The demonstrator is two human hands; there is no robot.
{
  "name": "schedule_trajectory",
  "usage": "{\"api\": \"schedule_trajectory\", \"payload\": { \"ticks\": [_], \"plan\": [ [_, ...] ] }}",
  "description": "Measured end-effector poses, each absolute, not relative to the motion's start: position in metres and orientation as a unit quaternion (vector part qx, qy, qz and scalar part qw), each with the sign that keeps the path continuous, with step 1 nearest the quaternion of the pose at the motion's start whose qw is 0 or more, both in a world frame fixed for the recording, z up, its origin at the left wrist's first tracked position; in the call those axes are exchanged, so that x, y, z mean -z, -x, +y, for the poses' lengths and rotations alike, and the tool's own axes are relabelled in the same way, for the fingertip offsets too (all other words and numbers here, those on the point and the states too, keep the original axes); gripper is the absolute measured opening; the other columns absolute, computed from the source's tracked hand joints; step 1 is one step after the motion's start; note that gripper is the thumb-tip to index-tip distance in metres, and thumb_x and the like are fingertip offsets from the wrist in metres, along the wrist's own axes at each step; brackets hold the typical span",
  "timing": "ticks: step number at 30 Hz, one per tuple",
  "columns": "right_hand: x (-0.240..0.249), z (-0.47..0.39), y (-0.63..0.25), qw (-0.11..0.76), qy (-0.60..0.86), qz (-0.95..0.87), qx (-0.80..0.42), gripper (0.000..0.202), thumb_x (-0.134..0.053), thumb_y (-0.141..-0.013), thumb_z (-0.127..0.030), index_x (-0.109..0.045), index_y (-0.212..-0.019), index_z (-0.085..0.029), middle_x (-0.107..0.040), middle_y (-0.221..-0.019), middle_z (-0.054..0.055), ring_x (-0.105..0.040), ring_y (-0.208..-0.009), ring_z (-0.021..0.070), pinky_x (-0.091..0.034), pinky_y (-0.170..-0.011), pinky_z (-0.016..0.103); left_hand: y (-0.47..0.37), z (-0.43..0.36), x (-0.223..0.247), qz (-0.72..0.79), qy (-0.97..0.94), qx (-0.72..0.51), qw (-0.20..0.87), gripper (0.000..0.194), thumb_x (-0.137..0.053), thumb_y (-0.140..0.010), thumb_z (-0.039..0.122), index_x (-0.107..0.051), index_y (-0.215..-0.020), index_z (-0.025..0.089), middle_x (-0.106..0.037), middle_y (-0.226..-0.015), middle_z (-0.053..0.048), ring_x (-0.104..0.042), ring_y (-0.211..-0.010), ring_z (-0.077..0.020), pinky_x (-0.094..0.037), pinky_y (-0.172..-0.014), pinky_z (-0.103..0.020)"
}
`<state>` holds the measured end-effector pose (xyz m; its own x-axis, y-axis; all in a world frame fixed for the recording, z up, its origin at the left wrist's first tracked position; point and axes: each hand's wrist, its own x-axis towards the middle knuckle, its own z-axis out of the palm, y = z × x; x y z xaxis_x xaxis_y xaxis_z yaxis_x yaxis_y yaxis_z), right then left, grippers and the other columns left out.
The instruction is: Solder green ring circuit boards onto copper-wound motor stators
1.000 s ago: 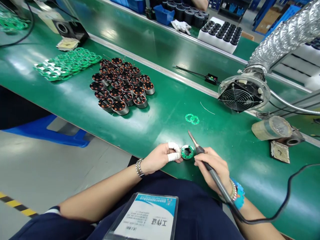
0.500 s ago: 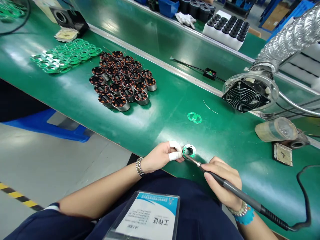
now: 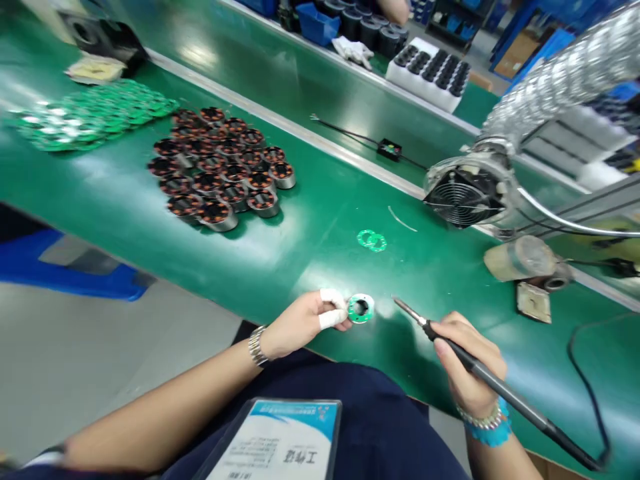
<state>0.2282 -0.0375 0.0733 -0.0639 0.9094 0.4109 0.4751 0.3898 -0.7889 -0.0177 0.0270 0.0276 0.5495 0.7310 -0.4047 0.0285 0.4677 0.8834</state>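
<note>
My left hand, with white covers on thumb and forefinger, pinches the edge of a round motor stator near the table's front edge. A green ring-shaped circuit board lies on its upward face. In my right hand is a soldering iron, held like a pen. The iron's tip points up and left, apart from the stator and to its right. Beyond the stator, two overlapping green ring boards lie on the table, near a thin pale wire.
Many copper-wound stators stand grouped at the left, beside stacked green boards. A fume fan on a foil duct hangs at the right. Below it are a cloudy container and a sponge tray.
The soldering iron has moved away from the stator to the right with my right hand. My left hand still grips the stator, now turned slightly. The whole view has shifted.
</note>
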Motion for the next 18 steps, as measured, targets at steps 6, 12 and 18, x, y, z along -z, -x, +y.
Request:
{"api": "schedule_trajectory", "payload": {
  "ticks": [6,12,18],
  "plan": [
    [-0.056,-0.023,-0.314,0.511,0.696,-0.496,0.086,0.021,-0.058,-0.080,-0.025,-0.065,-0.097,-0.016,-0.066,-0.089,0.009,-0.062,-0.085,0.0236,-0.049,-0.076,0.041,0.021,0.027,-0.027,0.426,-0.506,-0.195,0.724,0.017,-0.058,-0.078,0.033,-0.055,-0.075,0.017,-0.068,-0.077,-0.004,-0.064,-0.078,-0.0194,-0.047,-0.077,-0.031],
    [-0.050,-0.002,-0.357,0.485,0.715,-0.492,0.103,0.026,-0.051,-0.084,-0.029,-0.061,-0.101,-0.013,-0.065,-0.076,0.006,-0.062,-0.066,0.0164,-0.051,-0.068,0.031,0.019,0.027,-0.031,0.431,-0.509,-0.201,0.718,0.018,-0.060,-0.076,0.034,-0.056,-0.074,0.016,-0.067,-0.077,-0.003,-0.063,-0.077,-0.0184,-0.047,-0.074,-0.029],
    [-0.047,-0.004,-0.260,0.441,0.637,-0.628,-0.075,0.017,-0.064,-0.077,-0.026,-0.061,-0.093,-0.021,-0.068,-0.083,0.003,-0.066,-0.076,0.0161,-0.053,-0.075,0.028,0.014,0.033,-0.029,0.424,-0.487,-0.237,0.726,0.017,-0.061,-0.076,0.029,-0.054,-0.073,0.015,-0.065,-0.073,-0.003,-0.063,-0.073,-0.0162,-0.048,-0.075,-0.030]
  ]
}}
